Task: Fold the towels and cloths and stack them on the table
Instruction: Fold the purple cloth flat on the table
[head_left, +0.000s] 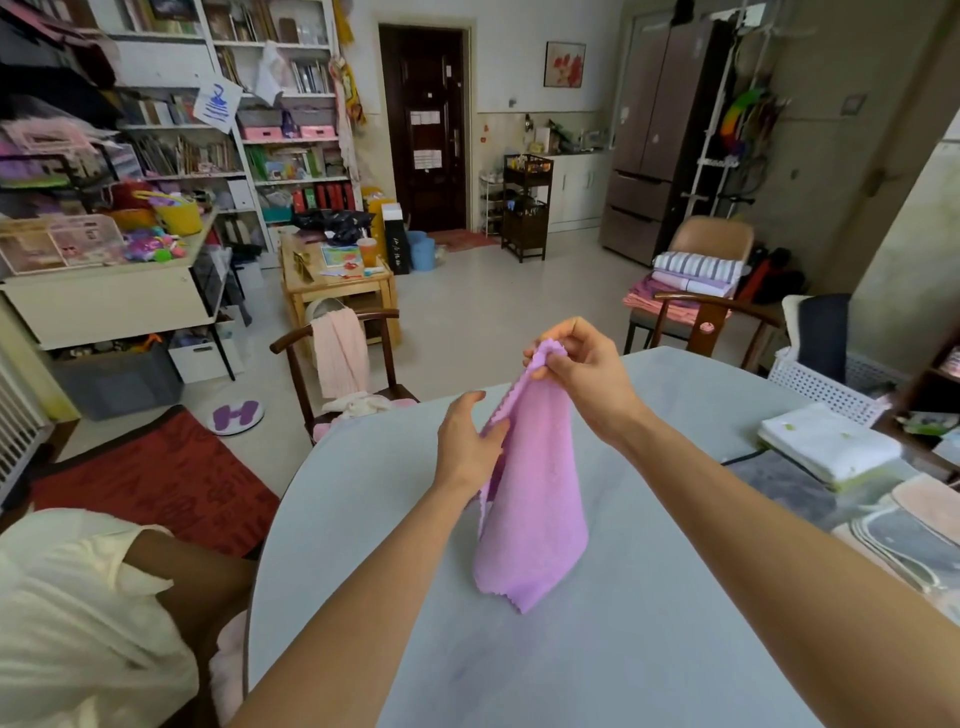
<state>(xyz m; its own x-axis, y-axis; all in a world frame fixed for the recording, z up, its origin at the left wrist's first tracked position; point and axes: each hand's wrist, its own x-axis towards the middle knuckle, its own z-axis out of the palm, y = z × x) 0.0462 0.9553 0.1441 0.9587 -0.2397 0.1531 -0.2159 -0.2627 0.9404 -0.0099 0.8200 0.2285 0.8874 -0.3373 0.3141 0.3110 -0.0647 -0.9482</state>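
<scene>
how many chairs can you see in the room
3. One wooden chair at the table's far left edge, with a pink cloth draped on it; one wooden chair at the far right edge; one tan padded chair behind it, stacked with folded linens. Others may be hidden.

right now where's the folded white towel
In the head view, the folded white towel lies at the table's right edge, in front of the white basket, to the right of the purple cloth held in both hands.
</scene>
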